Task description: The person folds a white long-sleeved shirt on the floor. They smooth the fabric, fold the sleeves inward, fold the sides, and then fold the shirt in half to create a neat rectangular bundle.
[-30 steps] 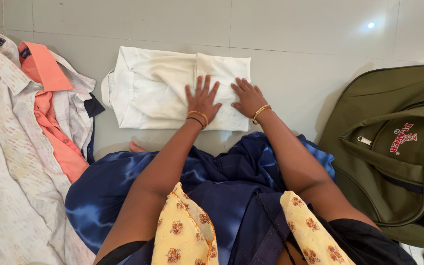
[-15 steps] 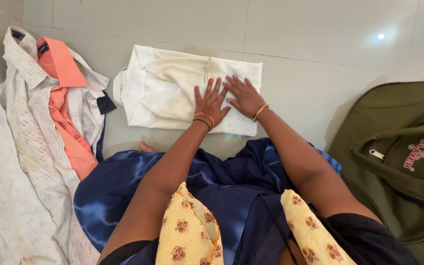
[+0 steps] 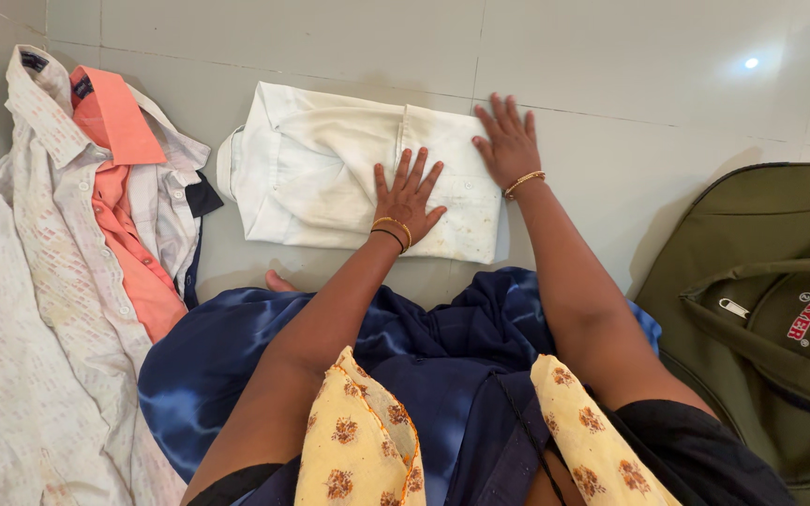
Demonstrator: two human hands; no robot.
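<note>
A folded white shirt (image 3: 330,178), faintly stained, lies on the pale tiled floor (image 3: 611,56) just ahead of the person's knees, with the left hand (image 3: 407,199) spread flat on its middle and the right hand (image 3: 508,145) spread flat at its right edge, while an olive-green bag (image 3: 780,309) bearing a red emblem sits to the right.

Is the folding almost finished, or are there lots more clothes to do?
The white shirt already lies folded into a neat rectangle on the tiled floor. The left hand and right hand press flat on it. A heap of unfolded shirts, pale patterned and orange, waits beside it, and the green bag sits apart.
</note>
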